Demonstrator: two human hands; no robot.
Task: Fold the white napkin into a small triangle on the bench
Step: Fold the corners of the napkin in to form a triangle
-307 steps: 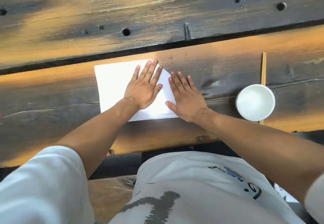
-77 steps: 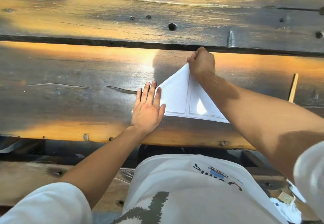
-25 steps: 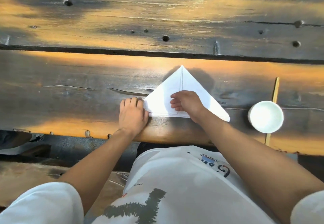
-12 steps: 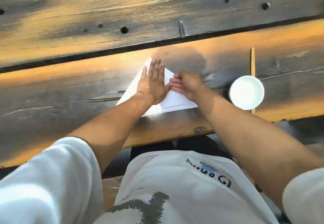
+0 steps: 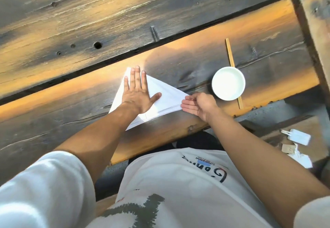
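Note:
The white napkin (image 5: 161, 96) lies folded as a triangle on the near plank of the dark wooden bench (image 5: 71, 92). My left hand (image 5: 138, 92) lies flat on it, fingers straight and pointing away toward the napkin's far tip. At the napkin's right corner, my right hand (image 5: 197, 105) holds the tip between thumb and fingers, palm turned up. The napkin's lower left part is hidden under my left forearm.
A white round bowl (image 5: 228, 83) stands just right of my right hand, on top of a pair of wooden chopsticks (image 5: 230, 56). A dark gap (image 5: 100, 63) separates the planks. Paper scraps (image 5: 298, 136) lie on the ground at lower right.
My right hand slid from the napkin's middle out to its right corner and now holds that tip. My left hand stays flat on the napkin. The view tilted.

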